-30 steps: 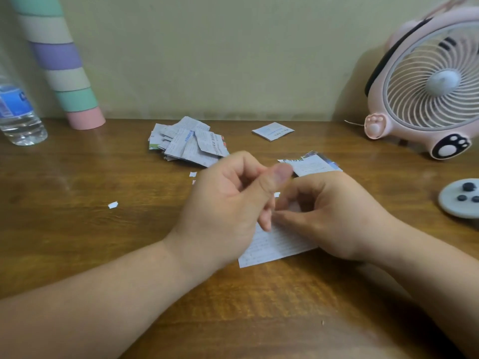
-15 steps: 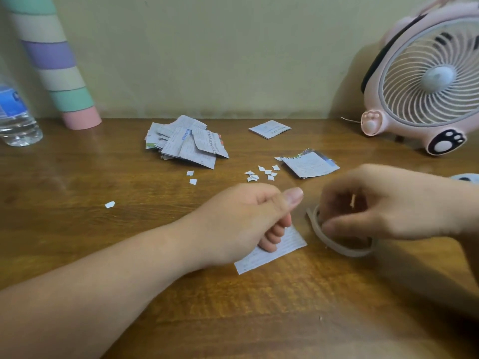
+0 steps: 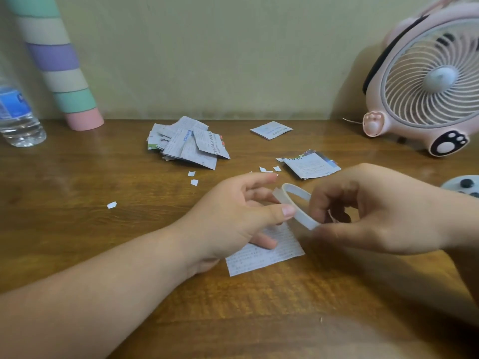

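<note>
Here, the tape ring (image 3: 302,216) is pinched above the desk (image 3: 77,229) by the right hand (image 3: 375,213) and touched by the left hand (image 3: 233,216), fingers (image 3: 259,178) spread. The loose end is best felt out by thumbnail.

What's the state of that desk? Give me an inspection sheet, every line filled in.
Surface: wooden table, flecked with paper bits.
Job's things: tape ring held above a printed paper slip that lies flat.
Clutter: pile of cut paper pieces, folded piece, small stack, tiny scraps.
Hands: right hand grips the tape ring; left hand has relaxed fingers, thumb tip at the ring's rim.
Cables: one thin wire beside the fan's foot.
Surroundings: pink fan, water bottle, striped tube, grey round device, plain wall.
</note>
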### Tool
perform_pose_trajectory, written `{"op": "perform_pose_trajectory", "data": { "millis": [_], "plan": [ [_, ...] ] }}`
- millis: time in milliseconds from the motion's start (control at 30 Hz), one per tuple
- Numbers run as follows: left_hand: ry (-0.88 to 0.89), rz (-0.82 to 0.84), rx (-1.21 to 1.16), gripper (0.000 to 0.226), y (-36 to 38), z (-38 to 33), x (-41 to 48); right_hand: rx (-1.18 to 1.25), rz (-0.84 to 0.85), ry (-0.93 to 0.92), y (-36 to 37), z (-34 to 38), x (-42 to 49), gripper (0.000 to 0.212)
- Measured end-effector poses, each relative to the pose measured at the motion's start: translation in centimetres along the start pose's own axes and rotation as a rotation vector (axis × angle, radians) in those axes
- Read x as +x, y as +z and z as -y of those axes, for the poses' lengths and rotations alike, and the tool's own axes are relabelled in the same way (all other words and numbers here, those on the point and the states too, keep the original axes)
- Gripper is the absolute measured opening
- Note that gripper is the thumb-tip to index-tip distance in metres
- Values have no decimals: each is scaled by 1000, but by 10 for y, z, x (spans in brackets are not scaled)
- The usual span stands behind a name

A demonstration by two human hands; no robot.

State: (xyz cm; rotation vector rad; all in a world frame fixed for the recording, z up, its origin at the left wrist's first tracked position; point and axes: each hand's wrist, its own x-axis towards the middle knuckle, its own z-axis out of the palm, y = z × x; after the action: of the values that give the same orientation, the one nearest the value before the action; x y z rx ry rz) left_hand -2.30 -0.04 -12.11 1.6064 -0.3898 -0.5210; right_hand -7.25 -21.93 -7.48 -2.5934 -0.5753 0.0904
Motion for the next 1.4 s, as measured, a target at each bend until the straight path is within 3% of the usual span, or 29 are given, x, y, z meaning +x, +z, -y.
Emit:
{"op": "perform_pose_trajectory", "data": {
  "millis": [300, 467, 567, 767, 967, 1300, 1400],
  "plan": [
    [41, -46, -174, 23, -3, 2, 3, 94, -71, -5, 9, -1, 4, 17],
    [65, -36, -224, 14, -3, 3, 3, 458, -145, 96, 27, 5, 11, 28],
    [72, -37, -225, 16, -3, 3, 2, 572, -220, 143, 37, 11, 17, 34],
    [63, -50, -212, 34, -2, 2, 0, 631, -363, 204, 43, 23, 23, 3],
    [67, -62, -205, 31, -1, 1, 0, 679, -454, 294, 47, 24, 25, 19],
    [54, -90, -303, 32, -1, 1, 3, 810, -373, 140, 50, 30, 22, 28],
    [49, -38, -278, 17, -3, 1, 4, 788, -393, 103, 52, 30, 23, 30]
  ]
}}
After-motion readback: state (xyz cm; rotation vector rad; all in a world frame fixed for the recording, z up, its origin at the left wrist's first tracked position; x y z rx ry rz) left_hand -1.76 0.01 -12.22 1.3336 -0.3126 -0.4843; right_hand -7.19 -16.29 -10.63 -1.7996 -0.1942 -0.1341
